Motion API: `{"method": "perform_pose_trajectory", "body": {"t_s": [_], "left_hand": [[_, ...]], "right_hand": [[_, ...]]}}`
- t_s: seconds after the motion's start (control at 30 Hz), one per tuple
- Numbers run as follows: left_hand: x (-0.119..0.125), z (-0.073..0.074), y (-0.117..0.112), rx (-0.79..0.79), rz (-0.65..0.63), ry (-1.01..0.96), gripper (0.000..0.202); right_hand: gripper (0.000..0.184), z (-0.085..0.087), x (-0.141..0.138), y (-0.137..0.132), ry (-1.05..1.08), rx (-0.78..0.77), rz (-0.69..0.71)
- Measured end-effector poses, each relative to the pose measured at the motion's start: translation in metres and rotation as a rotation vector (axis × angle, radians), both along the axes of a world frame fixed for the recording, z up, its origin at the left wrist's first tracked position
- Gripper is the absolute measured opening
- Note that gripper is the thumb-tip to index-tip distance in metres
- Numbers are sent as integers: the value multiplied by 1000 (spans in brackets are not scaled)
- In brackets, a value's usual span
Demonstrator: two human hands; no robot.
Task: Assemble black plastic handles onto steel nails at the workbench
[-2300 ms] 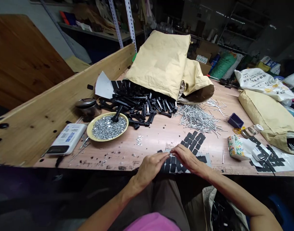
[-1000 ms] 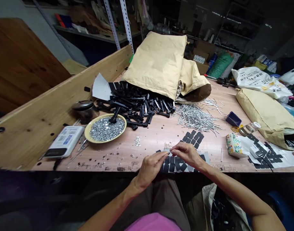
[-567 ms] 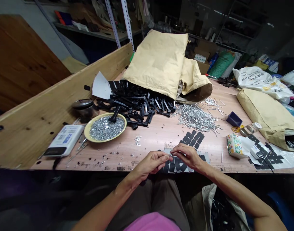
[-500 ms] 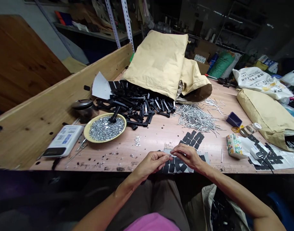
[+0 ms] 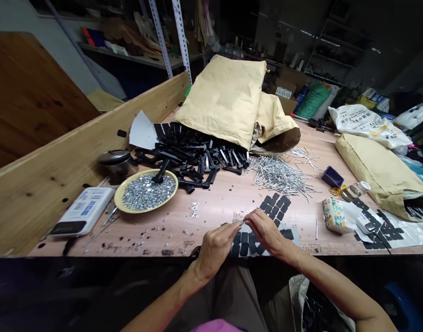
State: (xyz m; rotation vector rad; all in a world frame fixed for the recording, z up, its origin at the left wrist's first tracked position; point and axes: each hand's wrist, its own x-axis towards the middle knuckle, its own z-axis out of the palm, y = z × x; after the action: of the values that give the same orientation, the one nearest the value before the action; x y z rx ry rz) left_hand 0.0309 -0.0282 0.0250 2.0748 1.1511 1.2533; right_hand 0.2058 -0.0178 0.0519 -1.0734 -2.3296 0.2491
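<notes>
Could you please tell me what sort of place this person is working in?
Probably a small assembly workshop: a long wooden workbench carries black plastic parts spilling from a tan paper sack, a pile of thin silver metal pins and a yellow dish of small silvery metal pieces.

Small assembly workshop: wooden table (image 5: 228,203) w/ piles of black plastic parts (image 5: 193,154), metal pins (image 5: 280,174), paper sacks (image 5: 225,99), storage shelves (image 5: 138,48) behind.

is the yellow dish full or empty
Full: the yellow dish is covered almost to its rim with small silvery washers, and one black part lies on top of them.
</notes>
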Motion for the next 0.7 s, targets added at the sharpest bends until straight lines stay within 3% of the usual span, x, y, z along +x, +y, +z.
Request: {"method": "perform_pose_trajectory", "body": {"t_s": [0.1, 0.23, 0.33, 0.43, 0.5, 0.57, 0.7], "left_hand": [[4, -9, -3, 112, 26, 23, 29], [6, -9, -3, 3, -11, -103, 27], [3, -2, 0, -306, -107, -220, 33], [-4, 7, 6, -794, -365, -282, 46], [-8, 10, 8, -986, -502, -278, 54], [-8, 9, 7, -921, -500, -235, 53], [-3, 0, 0, -248, -208, -52, 36]], "right_hand": [[34, 1, -2, 0, -135, 80, -1], [34, 1, -2, 0, -201, 146, -16], [36, 1, 0, 1, -227, 218, 0], [35, 4, 6, 3, -247, 236, 136], [33, 8, 11, 4, -294, 252, 244], [33, 9, 14, 5, -337, 252, 292], [33, 4, 13, -2, -184, 22, 146]]}}
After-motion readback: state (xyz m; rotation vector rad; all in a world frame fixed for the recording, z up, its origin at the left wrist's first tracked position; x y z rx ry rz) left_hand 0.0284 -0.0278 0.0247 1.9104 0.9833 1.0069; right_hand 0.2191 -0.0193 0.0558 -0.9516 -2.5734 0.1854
